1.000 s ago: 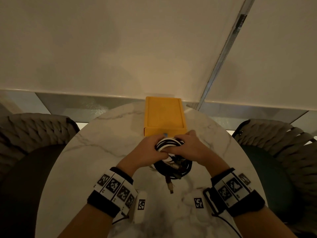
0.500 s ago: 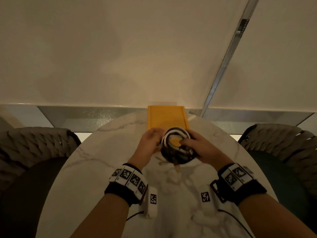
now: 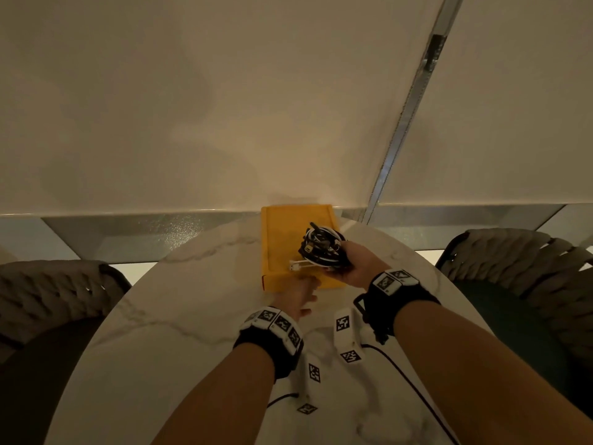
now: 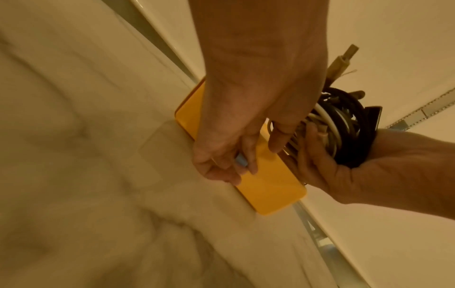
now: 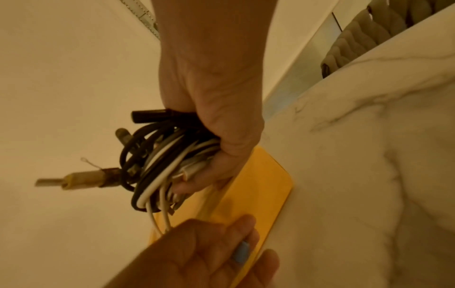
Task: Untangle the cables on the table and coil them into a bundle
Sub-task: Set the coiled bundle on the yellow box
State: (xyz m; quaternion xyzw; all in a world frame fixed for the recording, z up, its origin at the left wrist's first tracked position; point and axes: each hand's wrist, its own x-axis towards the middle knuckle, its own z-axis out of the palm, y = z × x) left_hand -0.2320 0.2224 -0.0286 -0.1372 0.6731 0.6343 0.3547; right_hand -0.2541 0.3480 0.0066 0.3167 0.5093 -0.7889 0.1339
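A coiled bundle of black and white cables (image 3: 322, 248) (image 5: 160, 161) hangs over the right part of a yellow box (image 3: 279, 239). My right hand (image 3: 356, 264) (image 5: 221, 152) grips it alone, and plug ends stick out of the coil. My left hand (image 3: 300, 297) (image 4: 246, 155) is at the box's near front face. Its fingers curl round a small blue tab (image 4: 241, 161) (image 5: 241, 251) there, with the thumb up by the top edge. In the left wrist view the cable bundle (image 4: 344, 124) sits just right of that hand.
The box stands at the far edge of a round marble table (image 3: 192, 316), against the wall. A woven chair (image 3: 48, 300) is at the left and another chair (image 3: 529, 268) at the right. White marker blocks (image 3: 345, 335) with black leads hang below my wrists.
Both hands held the bundle in front of the box. The left hand has let go and dropped to the box's front; the right hand has carried the bundle up over the box.
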